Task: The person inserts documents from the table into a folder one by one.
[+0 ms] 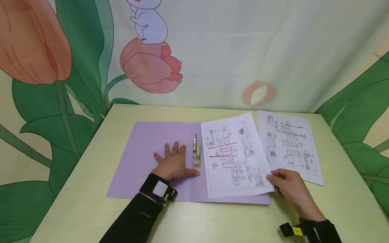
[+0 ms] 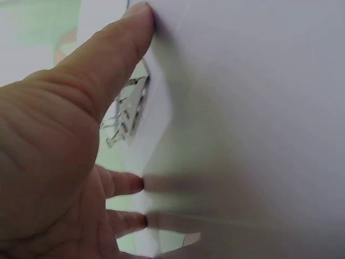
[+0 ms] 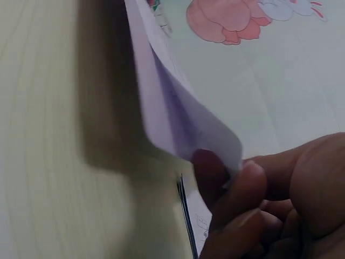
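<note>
A purple folder (image 1: 130, 162) lies opened flat on the table, with a metal clip (image 1: 197, 151) along its middle. My left hand (image 1: 172, 163) rests on the folder's left half, fingers spread and thumb pointing toward the clip. In the left wrist view the clip (image 2: 128, 110) shows beyond the thumb. Over the right half lies a white printed sheet (image 1: 225, 172) with technical drawings and red lines. My right hand (image 1: 287, 185) pinches its lower right corner between thumb and fingers. The right wrist view shows this paper corner (image 3: 218, 143) bent up off the table.
To the right, a stack of similar printed sheets (image 1: 314, 165) with red marks lies on the pale wooden table (image 1: 231, 222), partly under the pinched sheet. Behind the table hangs a curtain (image 1: 218, 60) printed with tulips and a rabbit.
</note>
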A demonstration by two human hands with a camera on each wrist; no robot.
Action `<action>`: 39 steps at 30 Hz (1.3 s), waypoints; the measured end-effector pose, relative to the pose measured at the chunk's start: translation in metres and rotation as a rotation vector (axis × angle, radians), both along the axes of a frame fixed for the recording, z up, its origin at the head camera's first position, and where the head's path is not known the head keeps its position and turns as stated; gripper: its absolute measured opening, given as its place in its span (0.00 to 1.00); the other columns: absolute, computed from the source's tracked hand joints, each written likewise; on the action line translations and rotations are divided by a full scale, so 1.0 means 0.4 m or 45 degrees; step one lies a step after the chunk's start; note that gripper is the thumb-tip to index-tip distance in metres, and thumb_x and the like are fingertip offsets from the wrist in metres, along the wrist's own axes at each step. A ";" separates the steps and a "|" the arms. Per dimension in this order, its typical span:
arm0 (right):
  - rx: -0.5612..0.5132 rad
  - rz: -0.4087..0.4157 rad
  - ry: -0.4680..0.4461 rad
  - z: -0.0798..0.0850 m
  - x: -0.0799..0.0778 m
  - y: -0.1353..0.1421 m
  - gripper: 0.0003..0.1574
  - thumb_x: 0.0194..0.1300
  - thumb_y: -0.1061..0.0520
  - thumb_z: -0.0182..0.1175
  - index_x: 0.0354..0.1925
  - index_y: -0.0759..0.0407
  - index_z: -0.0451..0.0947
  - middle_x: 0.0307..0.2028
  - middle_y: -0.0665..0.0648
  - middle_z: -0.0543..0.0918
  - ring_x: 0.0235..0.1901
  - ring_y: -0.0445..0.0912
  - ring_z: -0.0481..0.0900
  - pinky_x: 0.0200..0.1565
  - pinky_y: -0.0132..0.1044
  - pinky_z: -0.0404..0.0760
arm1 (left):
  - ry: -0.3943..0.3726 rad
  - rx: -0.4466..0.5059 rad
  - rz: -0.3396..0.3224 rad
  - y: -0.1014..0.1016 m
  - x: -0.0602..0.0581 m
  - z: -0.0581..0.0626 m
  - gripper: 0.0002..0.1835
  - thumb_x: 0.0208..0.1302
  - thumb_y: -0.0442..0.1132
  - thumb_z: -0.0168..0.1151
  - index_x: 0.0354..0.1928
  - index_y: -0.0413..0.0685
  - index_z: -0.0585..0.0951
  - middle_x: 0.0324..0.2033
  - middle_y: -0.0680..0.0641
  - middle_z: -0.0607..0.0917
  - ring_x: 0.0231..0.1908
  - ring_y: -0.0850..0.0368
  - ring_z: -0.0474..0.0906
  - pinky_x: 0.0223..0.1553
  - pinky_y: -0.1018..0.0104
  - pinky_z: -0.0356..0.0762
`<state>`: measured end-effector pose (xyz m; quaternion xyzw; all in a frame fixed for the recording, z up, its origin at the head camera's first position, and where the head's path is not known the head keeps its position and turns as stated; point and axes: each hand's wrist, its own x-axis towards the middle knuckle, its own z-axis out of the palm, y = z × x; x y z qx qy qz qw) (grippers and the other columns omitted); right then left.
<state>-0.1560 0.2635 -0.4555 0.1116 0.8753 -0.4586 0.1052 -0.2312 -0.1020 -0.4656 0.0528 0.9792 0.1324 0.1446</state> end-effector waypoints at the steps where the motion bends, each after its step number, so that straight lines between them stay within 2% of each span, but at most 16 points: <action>1: 0.019 0.019 -0.016 -0.002 -0.001 -0.001 0.18 0.67 0.53 0.59 0.45 0.69 0.78 0.25 0.57 0.78 0.23 0.47 0.72 0.21 0.35 0.69 | 0.002 -0.001 -0.016 -0.006 -0.003 0.000 0.65 0.37 0.74 0.68 0.75 0.48 0.54 0.75 0.37 0.49 0.71 0.30 0.33 0.57 0.17 0.33; 6: 0.069 0.112 -0.058 0.004 -0.009 -0.001 0.19 0.64 0.49 0.62 0.39 0.65 0.79 0.23 0.55 0.77 0.20 0.46 0.69 0.20 0.35 0.67 | -0.006 0.023 -0.076 -0.032 -0.013 -0.004 0.63 0.38 0.70 0.72 0.75 0.52 0.55 0.75 0.40 0.49 0.71 0.31 0.32 0.57 0.17 0.32; 9: 0.090 0.113 -0.033 0.011 -0.023 -0.007 0.24 0.63 0.42 0.62 0.37 0.64 0.79 0.23 0.54 0.76 0.18 0.45 0.65 0.18 0.35 0.64 | -0.025 0.054 -0.080 -0.036 -0.014 -0.005 0.63 0.38 0.69 0.73 0.75 0.51 0.54 0.76 0.39 0.47 0.71 0.30 0.31 0.57 0.17 0.31; 11: 0.096 0.095 -0.004 0.018 -0.033 -0.013 0.26 0.64 0.40 0.61 0.38 0.64 0.79 0.24 0.55 0.78 0.18 0.45 0.66 0.18 0.35 0.64 | -0.032 0.064 -0.072 -0.034 -0.013 0.000 0.63 0.38 0.68 0.73 0.75 0.52 0.54 0.76 0.39 0.47 0.71 0.30 0.31 0.57 0.18 0.30; 16: 0.091 0.076 0.008 0.020 -0.044 -0.029 0.22 0.67 0.46 0.60 0.41 0.66 0.78 0.31 0.59 0.83 0.24 0.47 0.74 0.22 0.36 0.70 | -0.031 0.046 -0.068 -0.027 -0.010 0.007 0.63 0.38 0.68 0.74 0.75 0.52 0.55 0.76 0.40 0.48 0.71 0.30 0.33 0.57 0.18 0.33; 19: 0.074 0.060 0.001 0.015 -0.040 -0.035 0.21 0.68 0.49 0.58 0.43 0.68 0.77 0.32 0.59 0.82 0.27 0.47 0.74 0.24 0.36 0.70 | -0.032 0.036 -0.074 -0.026 -0.008 0.005 0.62 0.39 0.68 0.73 0.75 0.52 0.55 0.76 0.40 0.48 0.71 0.31 0.33 0.57 0.18 0.33; 26: -0.135 0.004 -0.039 -0.008 -0.028 -0.054 0.20 0.71 0.54 0.55 0.48 0.71 0.73 0.35 0.59 0.83 0.30 0.46 0.75 0.28 0.36 0.72 | -0.036 0.034 -0.053 -0.031 -0.004 0.002 0.63 0.38 0.69 0.73 0.75 0.52 0.55 0.76 0.40 0.48 0.71 0.31 0.33 0.58 0.18 0.33; 34: -0.235 -0.087 -0.027 -0.029 -0.029 -0.069 0.20 0.71 0.55 0.55 0.50 0.73 0.73 0.35 0.56 0.84 0.31 0.43 0.77 0.31 0.34 0.75 | -0.021 0.047 -0.049 -0.031 -0.003 0.001 0.63 0.38 0.69 0.73 0.75 0.52 0.56 0.75 0.40 0.49 0.71 0.31 0.33 0.58 0.18 0.33; 39: -0.227 -0.062 -0.049 -0.036 -0.031 -0.072 0.21 0.69 0.54 0.57 0.49 0.72 0.74 0.35 0.57 0.85 0.31 0.44 0.78 0.31 0.35 0.75 | -0.016 0.038 -0.050 -0.028 -0.004 0.003 0.63 0.38 0.69 0.73 0.75 0.52 0.56 0.75 0.40 0.49 0.71 0.31 0.33 0.58 0.18 0.33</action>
